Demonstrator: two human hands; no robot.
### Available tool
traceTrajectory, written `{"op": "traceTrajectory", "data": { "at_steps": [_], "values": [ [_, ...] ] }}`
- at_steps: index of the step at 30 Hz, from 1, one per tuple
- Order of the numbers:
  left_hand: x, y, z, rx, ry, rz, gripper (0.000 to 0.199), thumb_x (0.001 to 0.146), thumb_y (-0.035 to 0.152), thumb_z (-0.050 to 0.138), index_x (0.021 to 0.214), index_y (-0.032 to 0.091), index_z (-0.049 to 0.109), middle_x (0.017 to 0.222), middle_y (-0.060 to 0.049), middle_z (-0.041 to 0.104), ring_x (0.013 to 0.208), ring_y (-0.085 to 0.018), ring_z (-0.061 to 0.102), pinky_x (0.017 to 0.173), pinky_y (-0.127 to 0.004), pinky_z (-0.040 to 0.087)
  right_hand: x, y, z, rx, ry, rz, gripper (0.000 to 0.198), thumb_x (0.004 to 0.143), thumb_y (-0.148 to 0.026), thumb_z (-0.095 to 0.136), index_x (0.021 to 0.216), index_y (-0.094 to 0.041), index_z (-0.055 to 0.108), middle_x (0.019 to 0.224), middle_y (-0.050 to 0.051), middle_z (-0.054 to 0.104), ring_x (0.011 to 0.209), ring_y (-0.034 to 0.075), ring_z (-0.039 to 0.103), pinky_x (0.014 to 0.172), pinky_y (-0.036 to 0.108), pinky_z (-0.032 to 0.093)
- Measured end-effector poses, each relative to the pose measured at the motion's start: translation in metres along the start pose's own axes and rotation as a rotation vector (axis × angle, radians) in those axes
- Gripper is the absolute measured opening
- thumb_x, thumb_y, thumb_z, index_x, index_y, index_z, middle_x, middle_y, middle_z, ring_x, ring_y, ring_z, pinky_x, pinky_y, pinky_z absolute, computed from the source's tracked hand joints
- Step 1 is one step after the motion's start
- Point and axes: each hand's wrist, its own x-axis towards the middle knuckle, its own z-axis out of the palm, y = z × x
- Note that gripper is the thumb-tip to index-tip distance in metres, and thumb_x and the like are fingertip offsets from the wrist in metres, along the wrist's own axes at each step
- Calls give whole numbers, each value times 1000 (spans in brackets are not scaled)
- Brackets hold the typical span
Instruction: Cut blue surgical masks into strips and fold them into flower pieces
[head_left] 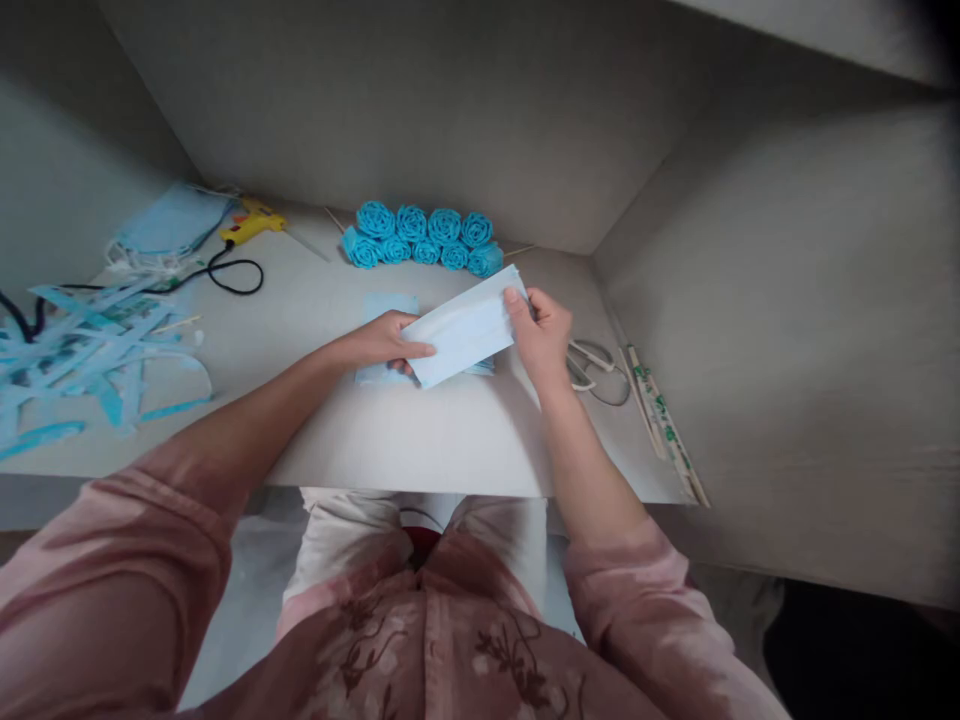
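Between my two hands is a pale blue face mask, tilted up to the right, with no ear loops showing. My left hand grips its lower left end, thumb on top. At the upper right end my right hand pinches it between thumb and fingers. Beneath it lie light blue pieces on the table, partly covered by the mask and my left hand. Just right of my right hand rest scissors with pale handles, partly hidden by my wrist.
Blue rosettes on sticks stand in rows at the back. A yellow glue gun with a black cord lies by stacked face masks. Cut blue strips cover the left side. Thin sticks lie along the right wall.
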Motion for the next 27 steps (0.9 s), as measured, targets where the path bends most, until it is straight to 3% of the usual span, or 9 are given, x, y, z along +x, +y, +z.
{"op": "traceTrajectory", "data": {
  "at_steps": [5,9,12,14,17,21,24,27],
  "values": [
    [9,-5,-2,-109,270,122,39,68,50,77,68,14,63,51,-4,63,41,-10,49,42,-23,37,10,17,-3,116,93,47,41,82,-61,60,70,-21,56,62,-3,41,61,12,36,56,25,28],
    [12,-6,-2,-158,343,163,40,64,51,80,68,14,64,50,-1,61,40,-9,47,43,-23,37,11,24,-2,150,132,55,39,82,-59,60,73,-22,59,63,-4,44,62,11,37,57,24,29],
    [11,-5,-3,-284,262,187,51,64,62,76,78,13,70,68,-7,71,61,-17,64,61,-28,49,10,23,-3,228,110,66,35,82,-54,63,71,-21,59,63,-4,44,60,10,37,55,23,29],
    [8,-3,-4,-402,127,143,70,70,78,59,93,13,72,85,-13,75,82,-25,70,75,-34,53,8,20,-2,298,32,95,33,80,-53,65,73,-21,61,64,-4,47,59,9,38,55,23,29],
    [4,-2,-4,-464,-86,7,90,71,89,39,105,13,71,91,-17,75,83,-27,70,72,-34,53,3,16,2,327,-104,118,32,79,-52,68,77,-20,65,65,-4,50,58,9,40,54,22,30],
    [-4,2,2,-357,-133,-69,74,63,76,67,103,13,71,83,-11,74,65,-19,65,58,-26,49,-5,13,11,204,-210,97,34,79,-52,67,74,-18,66,60,-5,47,56,9,40,54,22,30],
    [-8,9,7,-204,-169,-74,64,59,50,84,108,14,69,91,-7,74,71,-17,64,60,-24,49,-11,11,18,113,-243,70,37,80,-53,64,74,-17,66,58,-4,48,56,9,41,54,22,32],
    [-9,14,11,-99,-128,-62,59,57,40,86,107,14,68,95,-4,73,76,-17,63,64,-23,49,-11,10,19,72,-272,5,40,82,-55,60,77,-16,68,62,-3,53,59,10,46,56,21,36]
  ]
}}
